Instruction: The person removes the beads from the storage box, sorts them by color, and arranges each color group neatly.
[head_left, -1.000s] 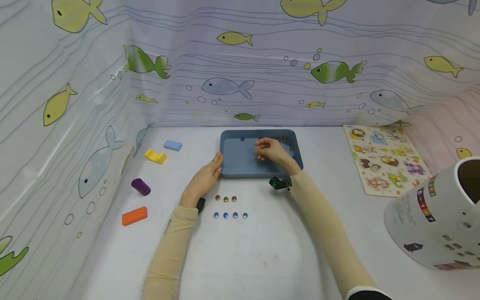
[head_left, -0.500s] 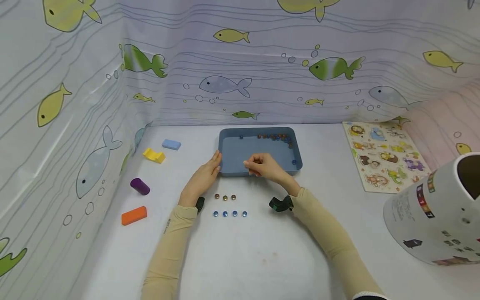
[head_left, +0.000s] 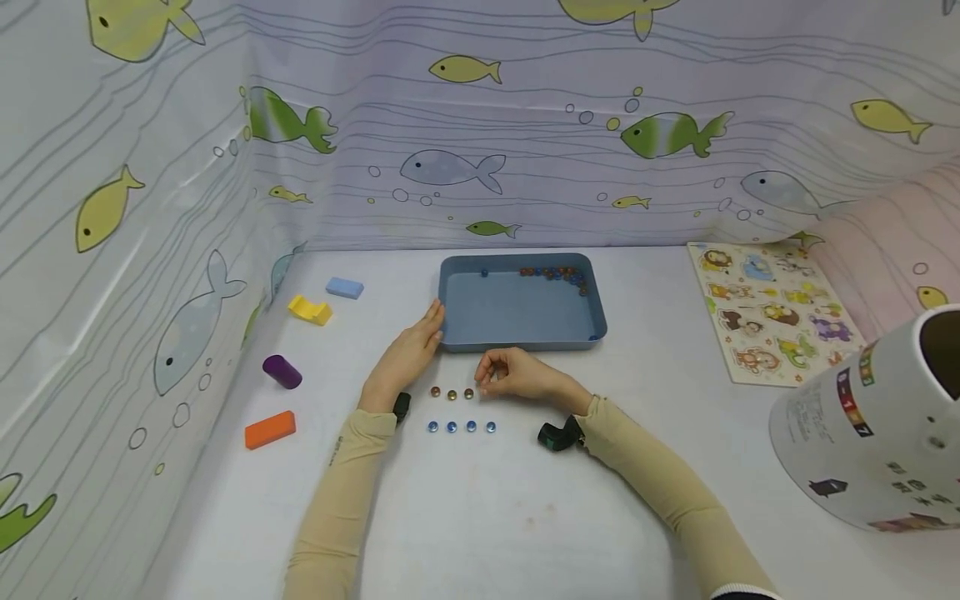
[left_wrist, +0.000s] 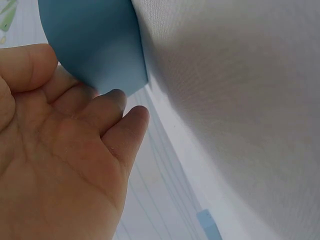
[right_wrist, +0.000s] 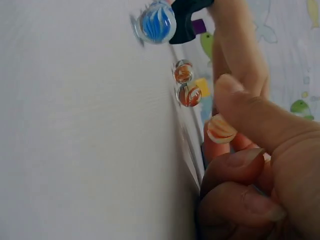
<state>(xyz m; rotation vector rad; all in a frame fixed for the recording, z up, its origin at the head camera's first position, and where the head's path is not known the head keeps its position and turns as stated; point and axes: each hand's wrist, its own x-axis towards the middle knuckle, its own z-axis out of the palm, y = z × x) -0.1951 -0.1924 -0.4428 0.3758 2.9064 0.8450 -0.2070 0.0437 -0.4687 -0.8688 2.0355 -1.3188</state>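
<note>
In the head view my left hand (head_left: 403, 360) rests its straight fingertips against the left side of a blue-grey tray (head_left: 517, 315). The left wrist view shows those fingers touching the tray's outer wall (left_wrist: 100, 47). Just in front of the tray, my right hand (head_left: 521, 375) is low over the white table. Between its thumb and fingers it pinches an orange-swirled glass marble (right_wrist: 221, 129). Left of it lie three orange-brown marbles (head_left: 452, 396) in a row. Nearer me runs a row of several blue marbles (head_left: 452, 427).
More orange and blue marbles (head_left: 558, 273) sit along the tray's back right. To the left lie a light blue block (head_left: 345, 288), a yellow block (head_left: 310, 310), a purple cylinder (head_left: 282, 372) and an orange block (head_left: 270, 430). An animal board (head_left: 776, 312) and a white tub (head_left: 847, 442) stand right.
My right hand has come out of the tray toward me and left, down to the right end of the orange marble row. My left hand stays against the tray.
</note>
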